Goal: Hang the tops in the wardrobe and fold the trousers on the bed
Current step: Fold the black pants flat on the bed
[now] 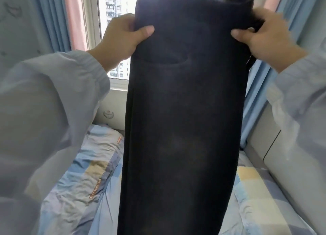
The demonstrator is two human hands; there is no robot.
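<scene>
Dark trousers [183, 111], long axis vertical, pinched at top corners by left hand [121, 35] and right hand [259, 33], hanging above bed [79, 173].

The long dark fabric trousers [185, 120] hang above the patchwork-quilted bed [79, 190]. The glass window [112, 10] stands behind them. The blue pleated curtains [51, 17] flank it.

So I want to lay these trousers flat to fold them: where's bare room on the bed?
The dark trousers, pinched by left hand and right hand, hide the bed's middle. Bare checked bedding shows left of them and right, up to the pale padded board. The pillow crowds the window end.
</scene>
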